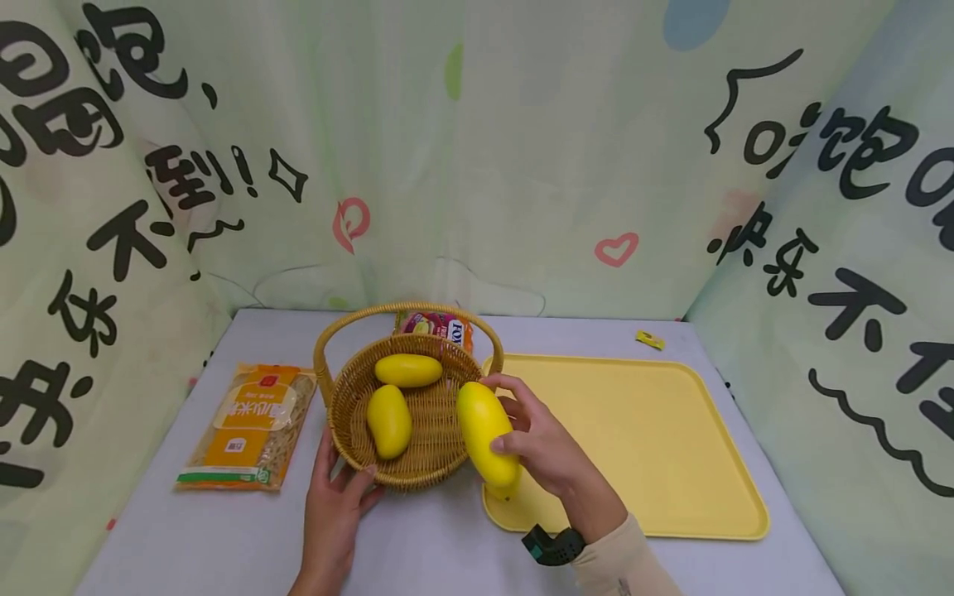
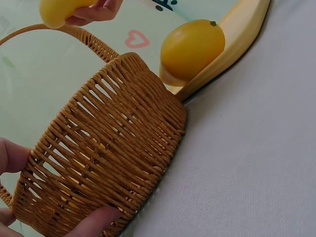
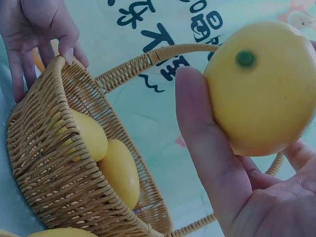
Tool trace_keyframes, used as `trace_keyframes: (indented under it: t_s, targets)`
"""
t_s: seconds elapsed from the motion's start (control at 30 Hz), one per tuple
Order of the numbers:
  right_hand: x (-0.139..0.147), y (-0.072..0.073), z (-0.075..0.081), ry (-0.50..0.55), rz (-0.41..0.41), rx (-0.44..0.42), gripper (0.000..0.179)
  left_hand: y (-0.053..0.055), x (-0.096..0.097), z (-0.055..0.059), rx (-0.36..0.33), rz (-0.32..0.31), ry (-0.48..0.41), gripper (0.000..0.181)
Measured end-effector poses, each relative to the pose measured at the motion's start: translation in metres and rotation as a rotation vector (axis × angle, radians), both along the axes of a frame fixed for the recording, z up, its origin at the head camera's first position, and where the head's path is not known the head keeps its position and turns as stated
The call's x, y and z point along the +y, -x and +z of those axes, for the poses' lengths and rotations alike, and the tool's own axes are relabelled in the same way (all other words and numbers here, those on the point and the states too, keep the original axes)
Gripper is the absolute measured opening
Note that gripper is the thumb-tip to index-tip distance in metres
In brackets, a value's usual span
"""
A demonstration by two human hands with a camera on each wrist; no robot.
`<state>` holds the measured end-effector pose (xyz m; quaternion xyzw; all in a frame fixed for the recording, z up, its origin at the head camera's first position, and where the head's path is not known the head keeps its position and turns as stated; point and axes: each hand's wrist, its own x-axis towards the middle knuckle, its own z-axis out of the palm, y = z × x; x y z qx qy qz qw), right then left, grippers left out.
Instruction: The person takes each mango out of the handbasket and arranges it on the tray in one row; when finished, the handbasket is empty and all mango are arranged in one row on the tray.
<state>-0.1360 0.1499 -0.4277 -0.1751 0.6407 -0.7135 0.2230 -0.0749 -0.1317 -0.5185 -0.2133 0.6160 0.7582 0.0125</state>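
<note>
My left hand (image 1: 333, 505) grips the near left side of a round wicker basket (image 1: 440, 476), its thumb at the rim and its fingers along the outer wall. In the basket lie two yellow mangoes, one crosswise (image 1: 408, 370) at the back and one (image 1: 389, 422) at the left. My right hand (image 1: 547, 439) holds another mango (image 1: 483, 422) between thumb and fingers, over the basket's right rim. The right wrist view shows this mango's green stem spot (image 3: 246, 59). Beyond the basket in the left wrist view, a further mango (image 2: 192, 52) sits at the yellow tray (image 2: 247, 24).
A clear-and-orange food packet (image 1: 249, 426) lies left of the basket. Behind it a red and purple snack packet (image 1: 436, 325) shows through the handle (image 1: 402, 307). The tray (image 1: 633, 447) takes up the right side. Near the back right edge lies a small yellow packet (image 1: 650, 339).
</note>
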Motion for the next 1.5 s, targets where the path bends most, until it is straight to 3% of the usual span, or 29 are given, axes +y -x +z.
trace_keyframes:
  t_s: [0.43, 0.63, 0.9, 1.13, 1.23, 1.5]
  targets:
    - [0.034, -0.008, -0.007, 0.07, -0.042, 0.003, 0.069, 0.0, 0.0, 0.0, -0.006, -0.001, 0.004, 0.1]
    - [0.049, -0.012, -0.012, 0.021, -0.107, -0.002, 0.069, -0.001, 0.0, 0.002, -0.007, 0.001, 0.007, 0.1]
    - [0.069, -0.016, -0.024, -0.226, -0.331, -0.015, 0.076, -0.001, 0.001, 0.0, -0.007, 0.002, 0.011, 0.099]
    - [0.085, -0.012, -0.038, -0.735, -0.481, 0.156, 0.073, -0.001, 0.001, 0.002, 0.002, 0.003, 0.016, 0.099]
    - [0.086, -0.01, -0.044, -0.833, -0.472, 0.187, 0.074, -0.002, 0.001, 0.003, -0.005, 0.007, 0.013, 0.099]
    - [0.075, -0.008, -0.063, -0.934, -0.402, 0.247, 0.072, -0.001, 0.001, 0.0, -0.006, 0.008, 0.007, 0.098]
